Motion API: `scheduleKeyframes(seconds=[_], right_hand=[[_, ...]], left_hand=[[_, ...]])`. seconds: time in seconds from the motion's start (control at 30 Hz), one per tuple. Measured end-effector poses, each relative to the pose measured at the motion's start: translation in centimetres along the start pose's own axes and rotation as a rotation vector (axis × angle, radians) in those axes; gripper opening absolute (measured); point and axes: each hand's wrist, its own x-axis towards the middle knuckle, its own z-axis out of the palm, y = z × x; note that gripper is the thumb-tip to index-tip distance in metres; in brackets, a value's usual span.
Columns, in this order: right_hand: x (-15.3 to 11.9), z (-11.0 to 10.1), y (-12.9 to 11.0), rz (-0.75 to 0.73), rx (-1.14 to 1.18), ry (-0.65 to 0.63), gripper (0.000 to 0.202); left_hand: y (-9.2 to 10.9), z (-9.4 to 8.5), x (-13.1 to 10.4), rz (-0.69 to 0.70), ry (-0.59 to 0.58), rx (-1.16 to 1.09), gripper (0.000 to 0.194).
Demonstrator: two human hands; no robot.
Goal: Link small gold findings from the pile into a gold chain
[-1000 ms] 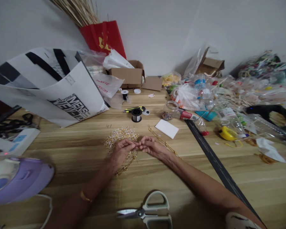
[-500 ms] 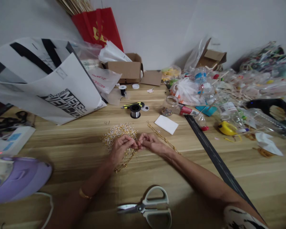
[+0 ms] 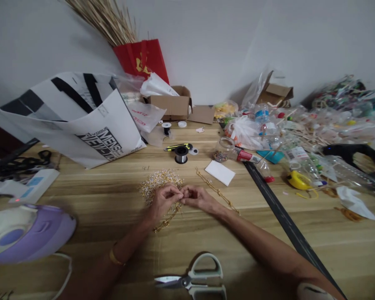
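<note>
My left hand (image 3: 166, 200) and my right hand (image 3: 197, 197) meet fingertip to fingertip at the middle of the wooden table. Both are pinched, and whatever lies between the fingers is too small to make out. Behind my left hand spreads a heap of gold and clear beads (image 3: 156, 181). A gold beaded strand (image 3: 166, 221) hangs or lies just below the fingers. To the right of my right hand, a second gold strand (image 3: 217, 191) lies on the table. Grey-handled scissors (image 3: 187, 281) rest near the front edge, blades pointing left.
Beyond the hands are a wire spool (image 3: 181, 155), a yellow cutter (image 3: 175, 147), a white card (image 3: 220, 172) and a bead jar (image 3: 221, 150). A purple iron (image 3: 43, 233) and large bag (image 3: 103, 129) stand left. Plastic bottles and a yellow tape measure (image 3: 299, 180) crowd the right.
The camera view has tilted up and turned slightly left, so the table's objects sit lower and mostly further right. My hands remain together, with only slight finger movement.
</note>
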Motion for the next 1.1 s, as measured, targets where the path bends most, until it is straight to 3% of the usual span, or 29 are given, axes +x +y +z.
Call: scheduleKeyframes(seconds=[0.2,0.3,0.47,0.7,0.9,1.1], right_hand=[[-0.2,0.1,-0.2,-0.039,-0.081,0.016,0.037],[-0.2,-0.3,-0.8,-0.073,-0.064,0.041,0.039],[-0.2,-0.5,-1.4,-0.076,0.0,0.062,0.038],[-0.1,-0.7,-0.7,-0.094,0.038,0.079,0.033],[0.1,-0.7,-0.3,-0.067,0.058,0.116,0.033],[-0.2,-0.7,-0.8,-0.084,-0.008,0.17,0.035]], left_hand=[[0.1,0.0,-0.3,-0.086,-0.029,-0.03,0.022],[0.1,-0.1,-0.2,-0.159,-0.108,-0.078,0.04],[0.0,-0.1,-0.1,-0.238,-0.264,-0.08,0.035],[0.4,-0.5,-0.1,-0.26,-0.18,-0.061,0.026],[1.4,-0.6,-0.1,-0.304,-0.208,-0.055,0.023],[0.7,-0.7,-0.1,-0.352,-0.181,-0.121,0.024]])
